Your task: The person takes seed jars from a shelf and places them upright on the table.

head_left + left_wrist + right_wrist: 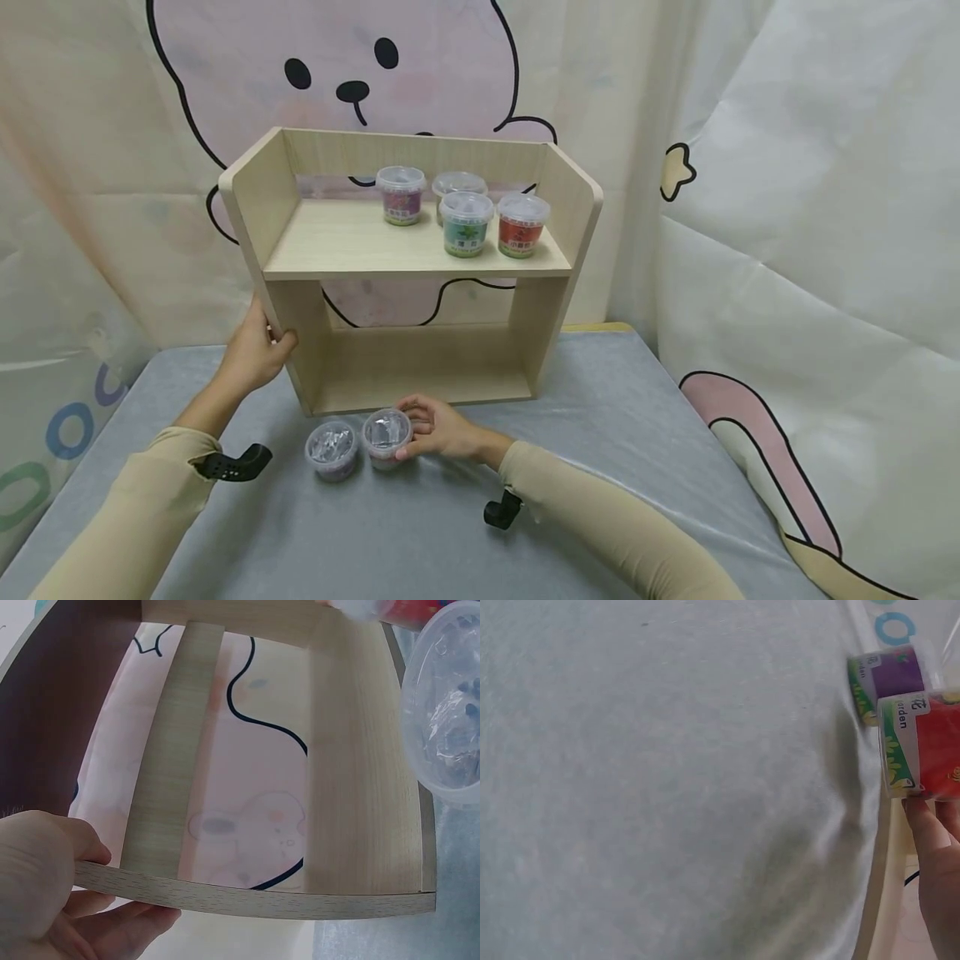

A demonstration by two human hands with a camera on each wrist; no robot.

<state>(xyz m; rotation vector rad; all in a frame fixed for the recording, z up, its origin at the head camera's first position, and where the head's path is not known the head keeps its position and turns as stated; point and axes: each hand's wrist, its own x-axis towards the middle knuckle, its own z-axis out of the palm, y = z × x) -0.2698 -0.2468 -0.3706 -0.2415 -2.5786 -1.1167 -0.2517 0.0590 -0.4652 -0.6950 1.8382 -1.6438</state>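
Note:
My left hand (257, 350) grips the left side panel of a pale wooden two-tier shelf (420, 271), thumb on one face and fingers on the other (112, 922). In front of the shelf, my right hand (442, 429) holds a small lidded plastic cup (386, 435) by its side. That cup has a red label (937, 742) in the right wrist view. Just left of it stands a second lidded cup (332, 450), whose label is purple (896, 675). Crumpled clear wrap shows through both lids.
On the upper tier stand several lidded cups, among them a purple one (401, 196), a teal one (465, 225) and a red one (521, 225). A grey cloth (600, 467) covers the table. Printed curtains (787, 250) hang behind and beside it.

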